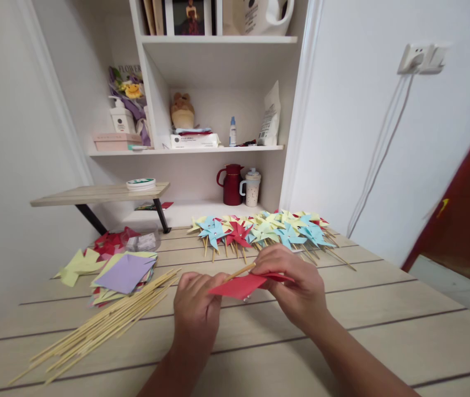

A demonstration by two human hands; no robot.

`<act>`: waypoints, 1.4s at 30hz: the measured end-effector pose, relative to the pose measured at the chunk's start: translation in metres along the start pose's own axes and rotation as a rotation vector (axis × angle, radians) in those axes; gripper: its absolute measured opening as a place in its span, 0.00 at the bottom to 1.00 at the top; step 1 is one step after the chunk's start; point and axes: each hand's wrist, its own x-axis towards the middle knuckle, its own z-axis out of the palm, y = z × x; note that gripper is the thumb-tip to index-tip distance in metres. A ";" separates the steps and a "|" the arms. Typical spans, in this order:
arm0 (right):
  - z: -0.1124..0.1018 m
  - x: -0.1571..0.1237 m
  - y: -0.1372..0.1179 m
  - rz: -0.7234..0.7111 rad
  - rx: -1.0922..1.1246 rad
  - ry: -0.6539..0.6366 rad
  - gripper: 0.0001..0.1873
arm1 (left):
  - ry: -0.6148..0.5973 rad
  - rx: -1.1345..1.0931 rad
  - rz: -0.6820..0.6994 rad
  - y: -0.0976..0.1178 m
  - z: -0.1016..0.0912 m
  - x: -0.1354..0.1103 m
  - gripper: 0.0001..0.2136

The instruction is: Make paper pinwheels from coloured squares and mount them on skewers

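Note:
A red paper piece (241, 285) is held flat above the wooden table (383, 314), pinched between both hands. My left hand (195, 311) grips its left corner with fingers closed. My right hand (295, 284) pinches its right side, fingers curled over it. A thin wooden stick (241, 271) pokes up and left from behind the paper, between the two hands; which hand holds it is hidden.
Finished paper pinwheels (261, 230) in blue, red, yellow and green lie in a row at the table's far side. A bundle of wooden skewers (102, 325) lies at the left. Stacked coloured paper squares (125, 274) sit behind them. Shelves (185, 149) stand against the wall.

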 end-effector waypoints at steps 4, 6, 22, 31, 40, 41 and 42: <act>0.001 0.000 0.001 0.018 -0.014 0.000 0.09 | 0.017 -0.010 -0.002 0.003 -0.002 0.002 0.11; 0.001 -0.001 0.001 0.035 -0.019 0.004 0.08 | 0.019 -0.009 -0.003 0.004 -0.002 0.003 0.10; 0.000 0.000 -0.001 0.014 0.036 0.004 0.11 | -0.024 -0.005 -0.008 0.001 -0.001 0.001 0.12; 0.001 -0.001 -0.001 0.030 0.012 0.018 0.09 | -0.001 -0.011 -0.001 0.002 0.000 0.002 0.13; 0.000 0.000 -0.001 0.014 0.035 0.012 0.11 | -0.004 -0.006 -0.003 0.001 -0.001 0.001 0.11; 0.000 0.000 -0.001 0.016 0.037 0.013 0.11 | -0.001 -0.008 -0.002 0.001 -0.001 0.000 0.11; 0.000 -0.001 -0.001 0.020 0.038 0.014 0.11 | 0.001 -0.008 0.000 0.000 -0.001 0.000 0.11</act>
